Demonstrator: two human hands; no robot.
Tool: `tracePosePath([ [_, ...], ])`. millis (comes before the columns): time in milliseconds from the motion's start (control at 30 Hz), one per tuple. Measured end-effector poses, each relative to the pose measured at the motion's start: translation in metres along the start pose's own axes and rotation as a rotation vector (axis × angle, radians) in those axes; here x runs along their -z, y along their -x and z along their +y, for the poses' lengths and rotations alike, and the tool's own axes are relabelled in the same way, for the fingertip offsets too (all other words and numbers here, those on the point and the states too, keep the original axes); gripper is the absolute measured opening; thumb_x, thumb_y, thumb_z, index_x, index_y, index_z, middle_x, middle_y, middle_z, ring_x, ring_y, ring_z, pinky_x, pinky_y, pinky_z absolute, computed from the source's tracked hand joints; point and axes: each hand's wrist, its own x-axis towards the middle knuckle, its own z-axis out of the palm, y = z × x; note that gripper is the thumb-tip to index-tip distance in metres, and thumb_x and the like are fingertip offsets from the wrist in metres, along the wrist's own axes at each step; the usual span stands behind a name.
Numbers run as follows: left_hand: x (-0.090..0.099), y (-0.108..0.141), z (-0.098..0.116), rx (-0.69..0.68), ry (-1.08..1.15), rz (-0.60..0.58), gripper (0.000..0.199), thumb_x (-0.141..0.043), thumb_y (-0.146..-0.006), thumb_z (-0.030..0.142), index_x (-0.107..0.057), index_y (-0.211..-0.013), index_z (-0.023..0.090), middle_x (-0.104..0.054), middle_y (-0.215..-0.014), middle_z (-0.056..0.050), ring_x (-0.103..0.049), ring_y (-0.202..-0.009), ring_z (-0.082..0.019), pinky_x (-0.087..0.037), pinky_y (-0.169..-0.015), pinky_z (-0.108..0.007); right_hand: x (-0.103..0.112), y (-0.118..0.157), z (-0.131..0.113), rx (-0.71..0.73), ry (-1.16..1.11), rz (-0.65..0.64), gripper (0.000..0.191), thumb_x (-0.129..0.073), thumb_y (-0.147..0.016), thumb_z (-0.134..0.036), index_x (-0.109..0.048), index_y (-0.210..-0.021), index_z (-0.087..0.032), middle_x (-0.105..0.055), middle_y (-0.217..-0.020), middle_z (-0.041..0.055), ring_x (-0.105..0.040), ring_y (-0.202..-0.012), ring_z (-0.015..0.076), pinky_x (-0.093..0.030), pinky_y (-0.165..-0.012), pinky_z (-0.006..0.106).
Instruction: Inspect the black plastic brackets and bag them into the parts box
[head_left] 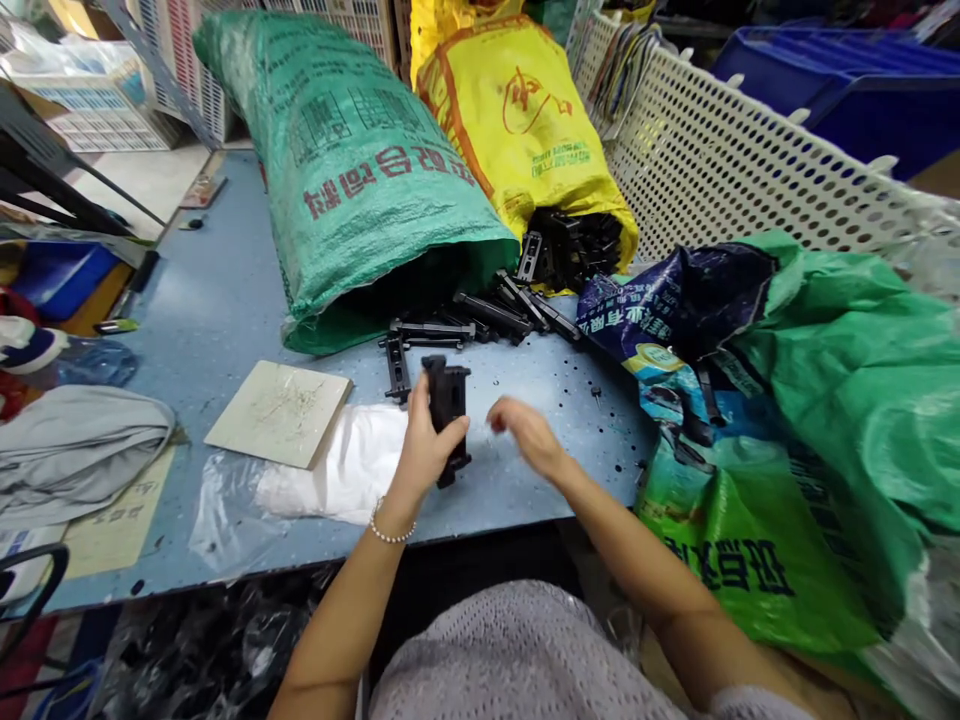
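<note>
My left hand (431, 440), with a beaded bracelet at the wrist, grips a black plastic part (448, 405) upright above the front of the blue table. To its right, my right hand (525, 430) is raised with its fingers curled in; whatever is between the fingertips, if anything, is too small to make out. Beyond the hands, several black parts (495, 315) lie in a loose pile at the mouth of a green woven sack (375, 170). More black parts fill the opening of a yellow sack (525, 120).
A beige square board (279, 412) with tiny pieces lies left of my hands, beside white cloth-like material (352, 465). Green and blue bags (750, 540) hang at the right edge. A white perforated crate (735, 150) stands behind. Grey cloth (75, 450) lies far left.
</note>
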Motion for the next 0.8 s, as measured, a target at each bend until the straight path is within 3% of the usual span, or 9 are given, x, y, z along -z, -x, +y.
tracePosePath([
  [67, -0.018, 0.008, -0.021, -0.041, -0.227, 0.051, 0.096, -0.069, -0.076, 0.028, -0.017, -0.156, 0.025, -0.038, -0.145, -0.014, -0.037, -0.138, -0.031, -0.029, -0.115, -0.049, 0.025, -0.046, 0.023, -0.085, 0.249, 0.212, 0.039, -0.028, -0.105, -0.039, -0.062, -0.106, -0.019, -0.063, -0.103, 0.0111, -0.057, -0.098, 0.0227, -0.044, -0.091, 0.038],
  [133, -0.044, 0.018, -0.043, 0.022, -0.369, -0.008, 0.099, -0.067, -0.076, 0.025, -0.010, -0.158, 0.023, -0.030, -0.150, -0.018, -0.031, -0.142, -0.034, -0.025, -0.116, -0.053, 0.045, -0.094, 0.044, -0.220, 0.586, 0.270, 0.036, -0.041, -0.101, -0.038, -0.060, -0.123, -0.017, -0.057, -0.128, 0.0169, -0.047, -0.119, 0.0306, -0.036, -0.100, 0.046],
  [267, -0.075, 0.017, -0.060, 0.097, -0.439, -0.042, 0.096, -0.075, -0.073, 0.040, -0.027, -0.154, 0.026, -0.025, -0.156, -0.018, -0.023, -0.145, -0.042, -0.020, -0.115, -0.061, 0.058, -0.144, 0.063, -0.477, 0.715, 0.168, 0.036, -0.045, -0.099, -0.035, -0.066, -0.113, -0.010, -0.063, -0.118, 0.0223, -0.046, -0.118, 0.0351, -0.034, -0.099, 0.049],
  [367, -0.060, -0.004, -0.043, -0.019, -0.120, -0.014, 0.086, -0.066, -0.078, 0.062, -0.034, -0.150, 0.026, -0.027, -0.157, -0.015, -0.027, -0.146, -0.036, -0.021, -0.118, -0.053, 0.044, -0.116, 0.050, -0.484, 0.215, 0.110, 0.044, -0.040, -0.098, -0.048, -0.067, -0.100, -0.013, -0.068, -0.102, 0.0152, -0.058, -0.099, 0.0279, -0.043, -0.088, 0.040],
  [500, -0.028, -0.022, -0.010, -0.089, 0.523, -0.061, 0.065, -0.047, -0.089, 0.067, -0.044, -0.140, 0.026, -0.058, -0.132, -0.012, -0.055, -0.125, -0.025, -0.040, -0.108, -0.043, 0.012, -0.042, 0.017, -0.600, -0.455, -0.205, 0.061, -0.039, -0.090, -0.071, -0.065, -0.090, -0.015, -0.067, -0.081, 0.0088, -0.061, -0.070, 0.0214, -0.048, -0.065, 0.034],
  [567, -0.018, -0.018, 0.001, -0.043, 0.594, -0.059, 0.050, -0.061, -0.087, 0.055, -0.056, -0.126, 0.024, -0.066, -0.110, -0.006, -0.065, -0.101, -0.019, -0.050, -0.093, -0.034, 0.003, -0.023, 0.002, -0.581, -0.419, -0.173, 0.066, -0.031, -0.092, -0.073, -0.064, -0.087, -0.016, -0.065, -0.078, 0.0079, -0.061, -0.068, 0.0201, -0.048, -0.064, 0.033],
  [633, -0.012, -0.006, 0.006, 0.018, 0.531, -0.062, 0.037, -0.072, -0.081, 0.043, -0.062, -0.109, 0.022, -0.066, -0.095, -0.001, -0.063, -0.078, -0.012, -0.052, -0.074, -0.025, 0.003, -0.023, -0.010, -0.392, -0.178, -0.010, 0.066, -0.025, -0.094, -0.073, -0.062, -0.087, -0.018, -0.063, -0.083, 0.0079, -0.060, -0.076, 0.0202, -0.047, -0.071, 0.034],
  [733, -0.010, 0.012, 0.009, 0.099, 0.474, -0.089, 0.031, -0.072, -0.081, 0.043, -0.062, -0.098, 0.019, -0.062, -0.082, 0.001, -0.057, -0.061, -0.009, -0.046, -0.056, -0.020, 0.006, -0.047, -0.022, -0.047, 0.171, 0.095, 0.060, -0.032, -0.092, -0.075, -0.058, -0.087, -0.020, -0.060, -0.088, 0.0078, -0.056, -0.086, 0.0214, -0.044, -0.079, 0.035],
  [800, -0.010, 0.018, 0.009, 0.126, 0.487, -0.054, 0.031, -0.069, -0.082, 0.045, -0.060, -0.096, 0.019, -0.061, -0.077, 0.002, -0.057, -0.058, -0.009, -0.045, -0.052, -0.020, 0.002, -0.065, -0.026, 0.004, 0.210, 0.070, 0.059, -0.031, -0.093, -0.073, -0.053, -0.080, -0.021, -0.056, -0.081, 0.0058, -0.053, -0.079, 0.0199, -0.042, -0.075, 0.034],
])
